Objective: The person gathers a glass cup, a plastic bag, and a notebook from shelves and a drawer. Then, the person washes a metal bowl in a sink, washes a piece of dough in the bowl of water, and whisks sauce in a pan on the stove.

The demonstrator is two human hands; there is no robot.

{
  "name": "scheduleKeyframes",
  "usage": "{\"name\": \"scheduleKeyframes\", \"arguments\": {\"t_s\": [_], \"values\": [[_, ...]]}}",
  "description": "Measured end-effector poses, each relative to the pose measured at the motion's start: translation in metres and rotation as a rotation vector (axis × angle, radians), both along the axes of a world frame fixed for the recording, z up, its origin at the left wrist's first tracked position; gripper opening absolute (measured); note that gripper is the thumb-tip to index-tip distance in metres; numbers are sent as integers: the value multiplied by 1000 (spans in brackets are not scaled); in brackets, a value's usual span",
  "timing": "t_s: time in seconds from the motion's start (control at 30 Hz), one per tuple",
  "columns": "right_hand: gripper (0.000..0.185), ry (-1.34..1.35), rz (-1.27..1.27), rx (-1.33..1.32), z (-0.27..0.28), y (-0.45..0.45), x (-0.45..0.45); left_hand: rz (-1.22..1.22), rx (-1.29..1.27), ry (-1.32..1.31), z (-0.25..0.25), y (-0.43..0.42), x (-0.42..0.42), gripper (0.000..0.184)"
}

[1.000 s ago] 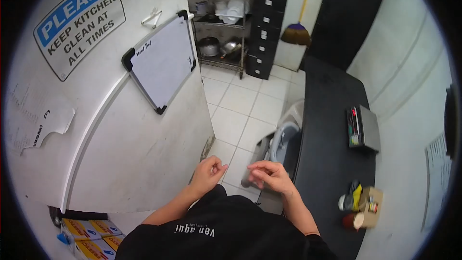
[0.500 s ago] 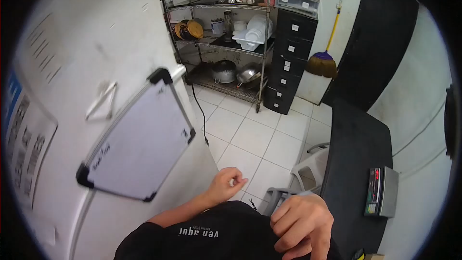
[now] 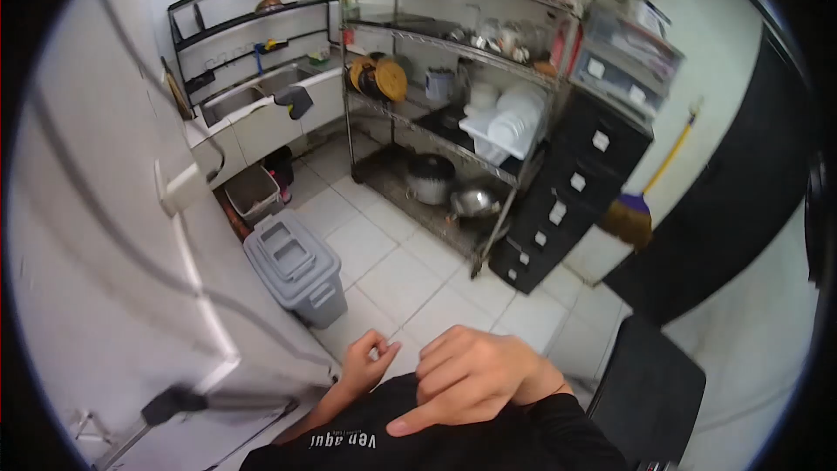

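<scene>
My left hand [image 3: 366, 361] is held in front of the shirt with its fingers curled in toward the thumb. A small gap shows inside the curl, with nothing visible in it. Beside it, nearer the camera, is my right hand [image 3: 475, 375], its back turned up. The fingers bend loosely downward and the thumb sticks out apart from them; its palm is hidden, and no object shows in it. Both hands hover over the black shirt [image 3: 418, 436] with white lettering, touching none of the things around.
Left stands a white appliance [image 3: 113, 235], with a grey lidded bin [image 3: 301, 266] past it. Ahead are a wire shelf rack [image 3: 418, 231] and black drawers [image 3: 571, 183]. Behind are a sink counter [image 3: 261, 135] and a broom [image 3: 629, 214]. A black table [image 3: 649, 392] lies right.
The view has swung left and moved forward, bringing the bin and sink into sight. The whiteboard has mostly left the view. My right hand has come closer to my left.
</scene>
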State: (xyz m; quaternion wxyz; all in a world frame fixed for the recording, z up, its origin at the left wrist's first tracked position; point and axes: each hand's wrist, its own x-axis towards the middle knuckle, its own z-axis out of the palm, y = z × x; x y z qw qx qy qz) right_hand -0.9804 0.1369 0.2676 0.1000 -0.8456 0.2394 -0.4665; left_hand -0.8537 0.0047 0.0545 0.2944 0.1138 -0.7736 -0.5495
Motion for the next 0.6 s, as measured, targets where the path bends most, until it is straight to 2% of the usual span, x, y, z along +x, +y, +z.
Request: {"name": "scheduleKeyframes", "arguments": {"t_s": [0.07, 0.2, 0.27, 0.4, 0.43, 0.6], "values": [[26, 11, 56, 25, 5, -21, -50, 219, 61, -29, -8, -16, -33, 32], [29, -10, 194, 106, 15, -56, -136, 355, 149, -46, 15, -30, -101, 40], [29, -118, 293, 96, 16, -72, -169, 434, 116, 46, 32, -32, -133, 46], [29, -111, 353, 93, 13, -93, -223, 529, 125, 55, 33, -50, -169, 48], [29, -82, 338, 103, 13, -95, -237, 524, 235, 74, 32, -60, -178, 48], [29, -43, 284, 126, 13, -116, -302, 569, 229, 120, 49, -117, -241, 48]]}}
